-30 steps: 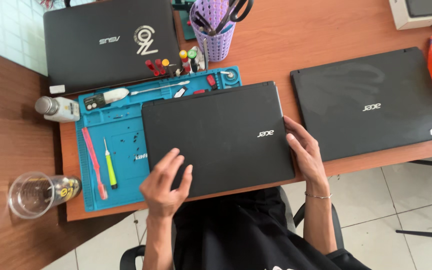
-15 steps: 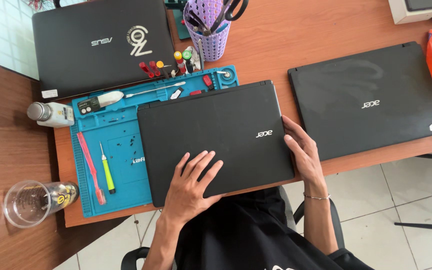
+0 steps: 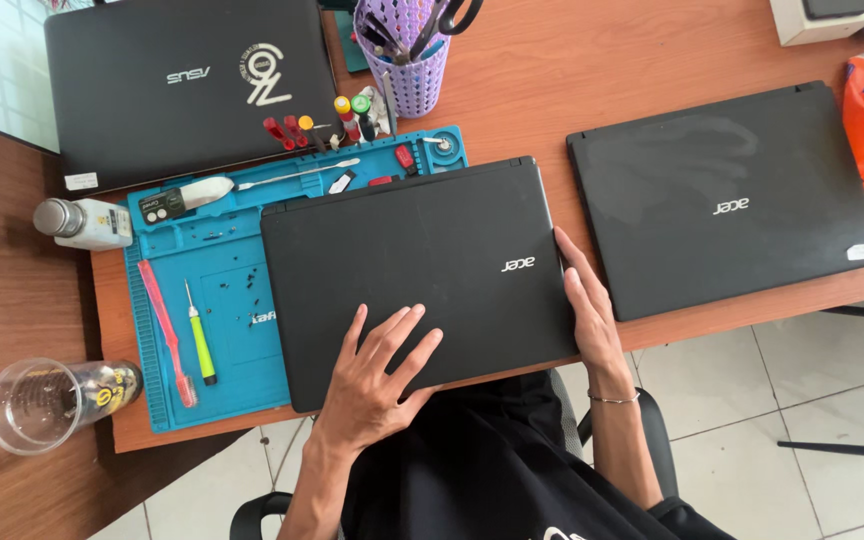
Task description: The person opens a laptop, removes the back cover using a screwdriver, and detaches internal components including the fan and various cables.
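We see a matt black plastic lid on the middle laptop (image 3: 412,270), smooth w/ faint dust smears; our left hand (image 3: 377,375) lies flat on it, right hand (image 3: 587,305) at its edge. The right-side laptop (image 3: 727,195) looks the same, slightly shinier (greasy marks). The blue mat (image 3: 197,280) looks like soft matt rubber. Bench (image 3: 592,80) is wood-grain laminate, semi-gloss. The cup (image 3: 37,405) is clear glossy plastic; the purple basket (image 3: 407,60) is perforated plastic.
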